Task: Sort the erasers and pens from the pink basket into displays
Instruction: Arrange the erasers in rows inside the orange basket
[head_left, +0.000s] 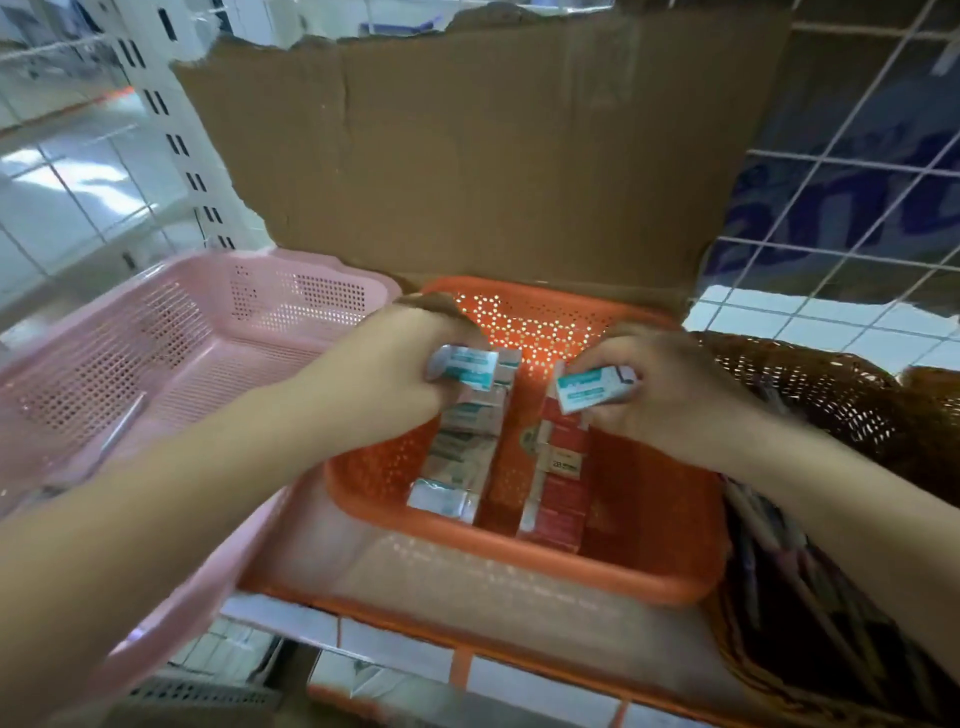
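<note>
Teal-banded erasers (462, 366) above orange basket (519, 551)
Left hand (384, 364) clutches several; right hand (675, 395) pinches one eraser (592, 389); labels blurred.

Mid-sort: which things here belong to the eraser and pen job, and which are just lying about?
Job: pink basket, orange basket with rows of erasers, left eraser in left hand, right eraser in right hand, brown woven basket.
Lying about: cardboard sheet, wire grid.
</note>
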